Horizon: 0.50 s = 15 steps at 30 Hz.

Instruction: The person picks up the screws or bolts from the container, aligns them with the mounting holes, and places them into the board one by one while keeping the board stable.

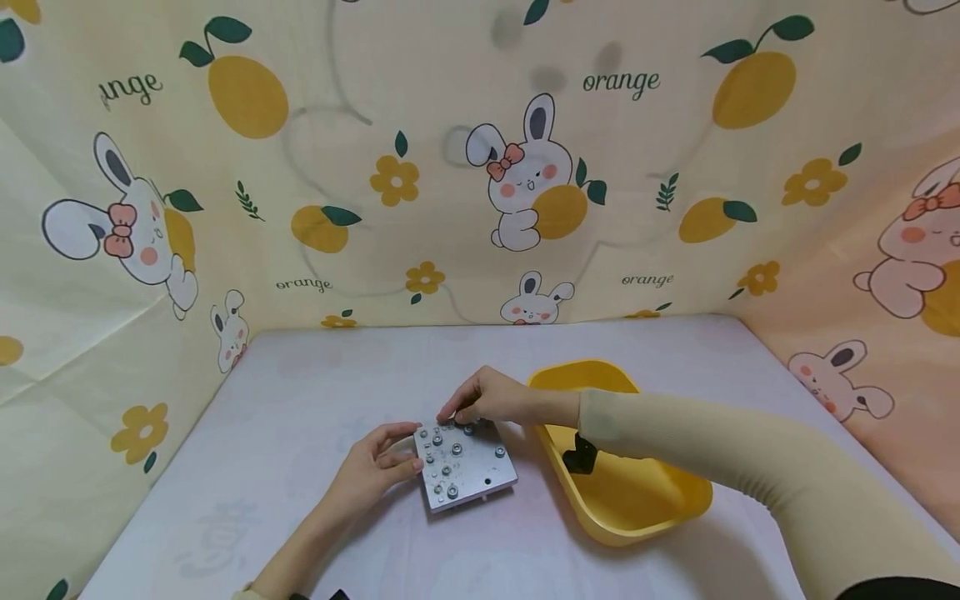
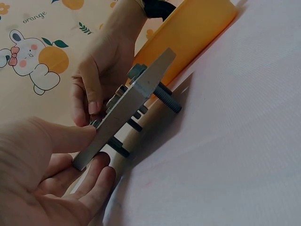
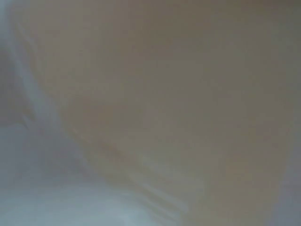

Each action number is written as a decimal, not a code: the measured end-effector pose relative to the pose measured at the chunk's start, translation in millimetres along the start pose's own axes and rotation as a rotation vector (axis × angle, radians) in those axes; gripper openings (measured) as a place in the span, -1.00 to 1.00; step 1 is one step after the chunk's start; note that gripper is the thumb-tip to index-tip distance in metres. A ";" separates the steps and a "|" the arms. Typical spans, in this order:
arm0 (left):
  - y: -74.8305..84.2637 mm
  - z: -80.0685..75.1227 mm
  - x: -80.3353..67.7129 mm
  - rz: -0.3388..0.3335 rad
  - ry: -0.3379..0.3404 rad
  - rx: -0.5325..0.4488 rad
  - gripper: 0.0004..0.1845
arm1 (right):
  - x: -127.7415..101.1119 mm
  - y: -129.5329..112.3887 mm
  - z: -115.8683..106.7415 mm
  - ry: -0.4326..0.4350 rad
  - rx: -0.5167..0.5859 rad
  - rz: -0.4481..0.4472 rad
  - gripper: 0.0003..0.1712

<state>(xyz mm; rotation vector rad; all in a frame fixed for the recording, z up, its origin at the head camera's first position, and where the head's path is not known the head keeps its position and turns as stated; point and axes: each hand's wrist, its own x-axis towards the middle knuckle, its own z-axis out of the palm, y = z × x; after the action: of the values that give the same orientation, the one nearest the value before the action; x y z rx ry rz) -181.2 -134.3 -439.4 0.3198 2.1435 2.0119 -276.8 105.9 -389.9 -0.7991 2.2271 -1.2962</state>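
Observation:
A silver metal plate (image 1: 471,468) is tilted above the table. Several hex socket screws (image 1: 457,449) sit in its face, and threaded shanks (image 2: 167,99) stick out underneath in the left wrist view. My left hand (image 1: 372,460) grips the plate by its left edge, thumb on the upper face and fingers beneath. At the plate's far edge, the fingertips of my right hand (image 1: 491,397) pinch a small screw, mostly hidden behind them. In the left wrist view the right thumb (image 2: 94,101) points down toward the plate's face. The right wrist view is a blur.
A yellow plastic basin (image 1: 622,500) stands right of the plate, with my right forearm (image 1: 675,429) crossing over it. A black strap piece (image 1: 580,457) hangs beneath that wrist. White cloth (image 1: 315,392) covers the table, and a printed curtain (image 1: 420,100) rises behind and at both sides.

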 end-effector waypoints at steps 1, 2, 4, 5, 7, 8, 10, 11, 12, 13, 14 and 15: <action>0.0 -0.1 -0.2 -0.003 0.000 0.004 -0.40 | -0.6 -0.3 -0.6 0.006 0.004 0.006 -0.78; 0.0 -0.3 -0.4 -0.004 0.000 0.006 -0.40 | -1.6 -1.0 -1.5 0.012 0.002 0.010 -0.78; -0.2 -0.7 -1.0 -0.007 0.002 0.009 -0.40 | -5.5 -3.6 -4.3 0.022 0.005 0.019 -0.79; -0.3 -0.8 -1.4 -0.008 0.003 0.012 -0.40 | -8.0 -5.2 -6.4 0.025 0.011 0.018 -0.80; -1.0 -1.3 -1.9 -0.008 0.010 0.018 -0.40 | -15.4 -10.8 -11.1 0.038 0.025 0.017 -0.82; -1.0 -1.6 -2.5 -0.005 0.012 0.023 -0.41 | -20.0 -14.5 -13.6 0.047 0.034 0.019 -0.83; -0.4 -2.4 -3.3 0.000 0.027 0.047 -0.44 | -30.3 -20.1 -19.3 0.077 0.038 0.016 -0.85; 0.4 -3.1 -3.3 0.005 0.034 0.062 -0.45 | -35.6 -21.9 -22.4 0.099 0.025 0.012 -0.85; 1.5 -4.2 -3.2 0.009 0.041 0.081 -0.47 | -41.5 -24.2 -25.1 0.127 0.003 0.009 -0.86; 2.9 -5.5 -2.9 0.016 0.048 0.109 -0.49 | -46.8 -24.9 -28.0 0.154 -0.019 0.006 -0.87; 4.7 -7.5 -2.7 0.019 0.057 0.142 -0.50 | -52.3 -24.8 -30.7 0.182 -0.046 -0.003 -0.87; 6.7 -10.1 -2.5 0.025 0.069 0.186 -0.52 | -57.5 -24.5 -33.2 0.208 -0.079 -0.013 -0.87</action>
<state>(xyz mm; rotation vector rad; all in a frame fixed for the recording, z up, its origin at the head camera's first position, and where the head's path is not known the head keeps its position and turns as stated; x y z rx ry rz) -181.4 -144.3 -432.1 0.3092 2.3869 1.8647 -249.0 155.7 -348.1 -0.7365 2.4532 -1.3594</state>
